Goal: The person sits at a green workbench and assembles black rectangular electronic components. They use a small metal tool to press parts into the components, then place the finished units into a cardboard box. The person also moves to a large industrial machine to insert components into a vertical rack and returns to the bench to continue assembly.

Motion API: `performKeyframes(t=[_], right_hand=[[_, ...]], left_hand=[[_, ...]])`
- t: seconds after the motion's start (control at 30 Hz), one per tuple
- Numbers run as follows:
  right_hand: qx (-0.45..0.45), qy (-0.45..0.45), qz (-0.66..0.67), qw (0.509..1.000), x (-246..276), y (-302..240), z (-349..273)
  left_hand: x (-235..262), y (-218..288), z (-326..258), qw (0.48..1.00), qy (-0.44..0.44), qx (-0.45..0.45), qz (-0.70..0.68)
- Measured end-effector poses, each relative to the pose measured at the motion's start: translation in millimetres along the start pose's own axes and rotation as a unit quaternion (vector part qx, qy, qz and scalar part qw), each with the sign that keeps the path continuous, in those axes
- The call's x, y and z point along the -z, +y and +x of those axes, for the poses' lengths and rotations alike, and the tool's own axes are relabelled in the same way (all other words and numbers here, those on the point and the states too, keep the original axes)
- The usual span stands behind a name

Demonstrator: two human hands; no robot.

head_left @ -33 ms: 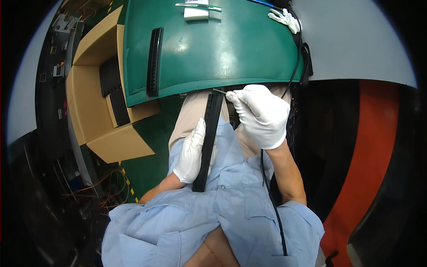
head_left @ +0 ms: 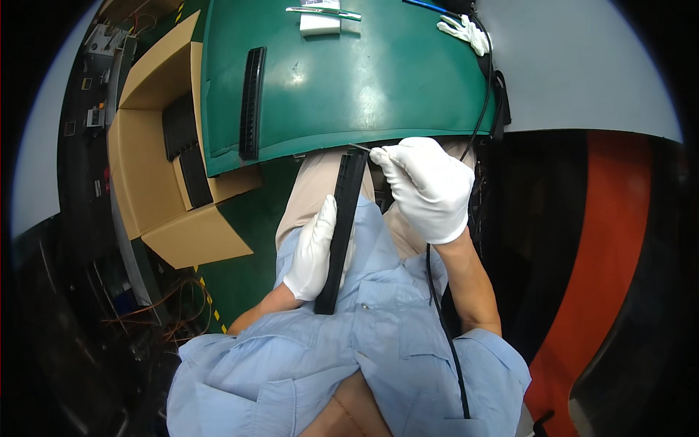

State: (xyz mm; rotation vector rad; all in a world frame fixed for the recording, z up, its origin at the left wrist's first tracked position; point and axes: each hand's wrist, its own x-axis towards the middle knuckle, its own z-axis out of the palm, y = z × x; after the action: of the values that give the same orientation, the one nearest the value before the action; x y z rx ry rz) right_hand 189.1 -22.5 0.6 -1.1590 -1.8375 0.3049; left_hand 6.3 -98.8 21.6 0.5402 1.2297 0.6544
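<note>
A long black plastic strip point(head_left: 341, 233) with a ridged edge is held lengthwise over my lap. My left hand point(head_left: 312, 251), in a white glove, is wrapped round its lower half, with the thumb along the left side and fingers showing on the right. In a white glove too, my right hand point(head_left: 429, 191) pinches a thin, dark, pointed tool point(head_left: 360, 148). The tool's tip is at the strip's far end; I cannot tell whether it touches. Most of the tool is hidden in the hand.
A similar black strip point(head_left: 252, 103) lies on the green table mat point(head_left: 320, 95). Left of it stands an open cardboard box point(head_left: 149, 171) with black parts inside. Toward the back are a white box point(head_left: 320, 26), a metallic pen-like tool point(head_left: 324, 12) and spare white gloves point(head_left: 466, 33). A black cable point(head_left: 486, 95) hangs down right.
</note>
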Motion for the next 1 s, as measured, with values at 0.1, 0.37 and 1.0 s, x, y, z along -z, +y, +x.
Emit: performKeyframes(t=[0.1,0.37,1.0], right_hand=[[-0.076,0.000,0.024,0.997,0.4,-1.3,3.7],[-0.338,-0.172,0.281,0.882,-0.7,-28.2,22.9],[0.144,-0.179,-0.021,0.973,26.4,-14.0,10.6]], left_hand=[[5.2,-6.5,4.1,0.998,-0.002,-0.043,0.051],[21.4,5.5,53.1,0.931,-0.003,-0.301,0.205],[-0.8,20.0,47.1,0.957,0.051,-0.272,0.088]])
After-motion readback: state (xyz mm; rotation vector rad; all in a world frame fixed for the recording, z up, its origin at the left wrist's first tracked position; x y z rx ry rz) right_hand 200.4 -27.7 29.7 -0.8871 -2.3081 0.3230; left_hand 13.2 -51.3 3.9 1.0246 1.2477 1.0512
